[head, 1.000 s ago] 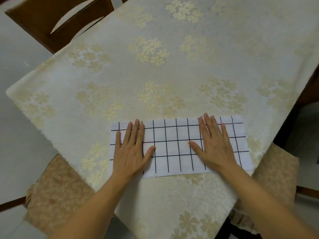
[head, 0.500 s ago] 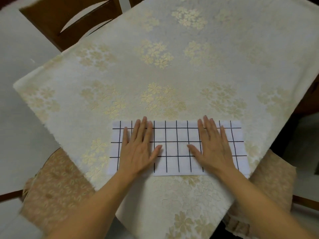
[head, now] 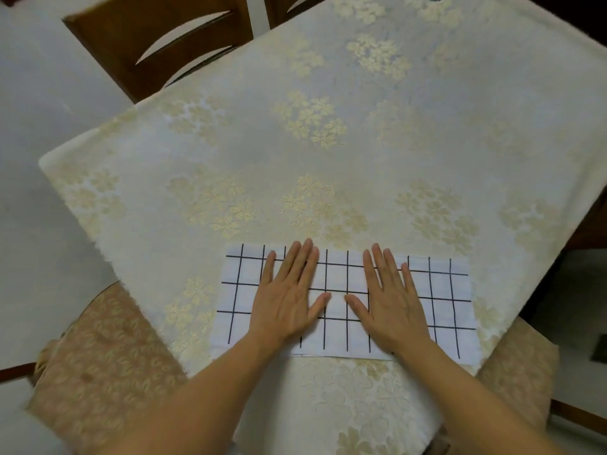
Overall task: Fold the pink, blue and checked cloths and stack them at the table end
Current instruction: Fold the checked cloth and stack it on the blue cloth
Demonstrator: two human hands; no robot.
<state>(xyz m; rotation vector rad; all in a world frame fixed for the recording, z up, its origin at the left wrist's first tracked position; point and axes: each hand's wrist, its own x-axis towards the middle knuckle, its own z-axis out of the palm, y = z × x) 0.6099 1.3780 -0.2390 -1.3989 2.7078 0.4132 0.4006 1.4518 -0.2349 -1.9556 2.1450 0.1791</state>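
- Checked cloth (head: 450, 303), white with a black grid, lay folded into a long strip on the near part of the table (head: 328, 60), its long edge running across in front of you.
- Your left hand (head: 289, 300) pressed flat on the strip left of its middle, fingers straight and close together, thumb spread toward the centre; it gripped nothing.
- Your right hand (head: 394, 307) pressed flat just right of the strip's middle in the same way, fingers straight, thumb pointing inward; it too held nothing.
- Both thumbs nearly met over the cloth's centre, a narrow gap between them.
- Cream tablecloth (head: 230, 152) with gold flower clusters covered the table beneath the cloth and hung over the near corner.
- Brown wooden chair (head: 131, 47) stood beyond the table's far left edge, well apart from the cloth.
- Padded chair seats (head: 98, 372) in a floral fabric showed below the table on either side of the cloth, near your forearms.
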